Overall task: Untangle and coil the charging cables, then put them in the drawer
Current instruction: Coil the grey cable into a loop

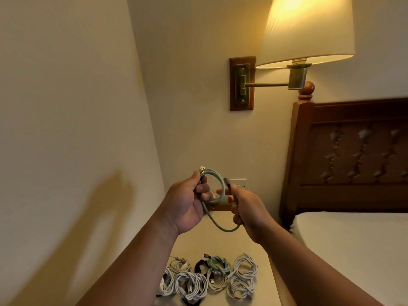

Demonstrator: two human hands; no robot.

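The left grip [187,202] is closed around a small coil of the light green cable [217,174], and its silver USB plug [202,167] stands up at 12 o'clock of the fist. The right grip [247,213], at 3 o'clock from the left, pinches the dark plug end [227,181]. One loose loop hangs between them. At 6 o'clock, on the bench [209,244], lie coiled cables [209,278]: mostly white, one black, one green.

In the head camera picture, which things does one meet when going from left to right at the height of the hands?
left hand → green cable → right hand → headboard
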